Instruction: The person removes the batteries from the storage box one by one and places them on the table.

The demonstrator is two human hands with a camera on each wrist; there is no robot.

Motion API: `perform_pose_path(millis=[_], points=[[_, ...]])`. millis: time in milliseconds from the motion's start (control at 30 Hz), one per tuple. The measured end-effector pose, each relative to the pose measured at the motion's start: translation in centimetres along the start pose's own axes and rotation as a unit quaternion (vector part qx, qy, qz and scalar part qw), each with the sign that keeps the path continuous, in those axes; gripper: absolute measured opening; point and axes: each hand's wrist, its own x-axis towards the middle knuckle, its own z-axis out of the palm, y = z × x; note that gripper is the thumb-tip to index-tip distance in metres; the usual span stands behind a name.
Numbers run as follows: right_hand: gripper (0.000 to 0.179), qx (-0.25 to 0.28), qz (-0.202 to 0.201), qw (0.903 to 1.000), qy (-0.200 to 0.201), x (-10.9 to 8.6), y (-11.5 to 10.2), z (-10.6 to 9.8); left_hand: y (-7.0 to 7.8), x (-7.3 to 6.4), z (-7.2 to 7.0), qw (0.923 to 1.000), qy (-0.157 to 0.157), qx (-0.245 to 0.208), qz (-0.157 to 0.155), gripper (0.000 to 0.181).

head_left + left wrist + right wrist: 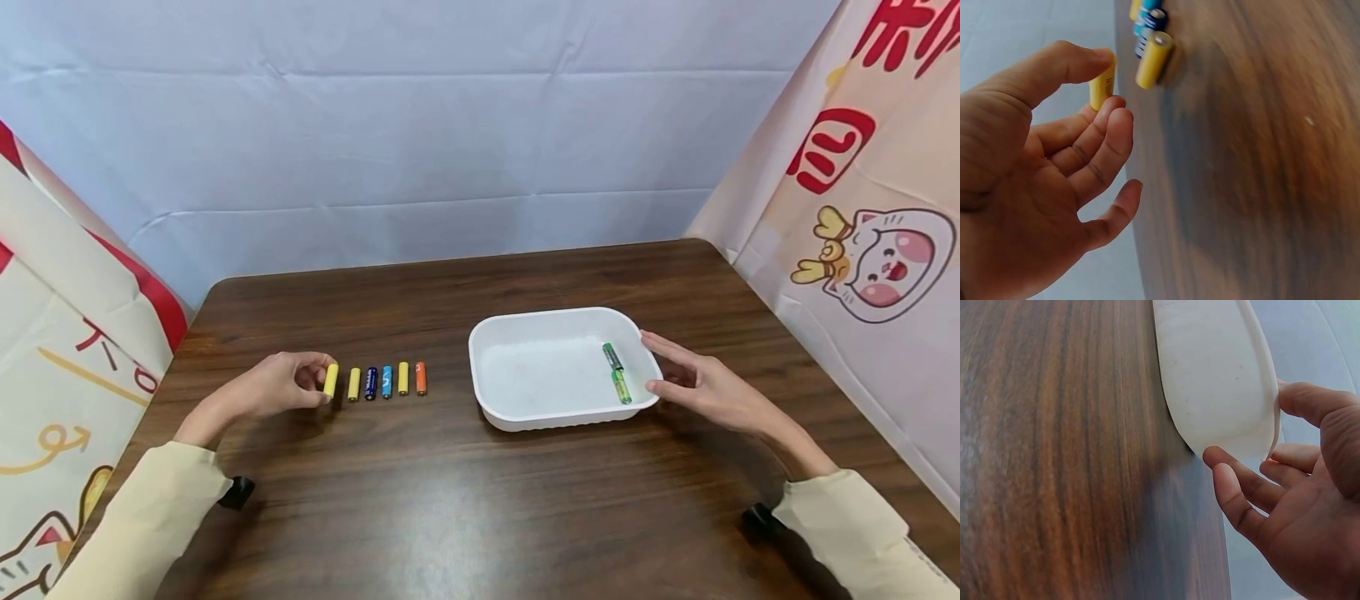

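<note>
My left hand (273, 385) pinches a yellow battery (331, 381) between thumb and fingertips, just left of a row of batteries. In the left wrist view, the pinched battery (1102, 87) stands off the table. The row runs yellow (354, 385), dark blue (371, 383), light blue (387, 382), yellow (403, 378) and orange (421, 378). My right hand (708, 387) holds the right end of a white plastic tray (525, 419), its thumb and fingers spread along the rim and outer wall. Inside the tray's right side lie two green batteries (612, 356), end to end.
Everything stands on a dark wood-grain table (420, 500). A pale cloth (420, 142) hangs behind it, and printed cloths with red lettering and cartoon cats flank it. Bare tabletop lies between the battery row and the tray.
</note>
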Motion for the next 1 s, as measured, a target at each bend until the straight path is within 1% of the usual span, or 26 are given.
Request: perform_pose_path(millis=[167, 367, 533, 833, 1000], points=[[0.073, 0.003, -0.001, 1.0, 0.0, 0.1, 0.0, 0.0, -0.8, 0.1, 0.4, 0.9998, -0.011, 0.016, -0.011, 0.04], [0.073, -0.001, 0.007, 1.0, -0.003, 0.2, -0.1, 0.0, -1.4, 0.4, 0.7, 0.9995, -0.01, 0.025, -0.014, 0.041], [0.073, -0.002, 0.009, 0.9999, -0.004, 0.1, 0.0, -0.1, -1.5, 0.6, 0.8, 0.9995, -0.01, 0.029, -0.011, 0.043], [0.073, -0.003, -0.002, 1.0, 0.001, 0.1, 0.1, 0.0, -1.4, 1.1, 1.4, 0.9989, -0.01, 0.044, -0.008, 0.049], [0.073, 0.004, -0.004, 1.0, 0.001, 0.0, 0.2, 0.0, -1.3, 1.3, 1.6, 0.9987, -0.007, 0.049, -0.008, 0.047]])
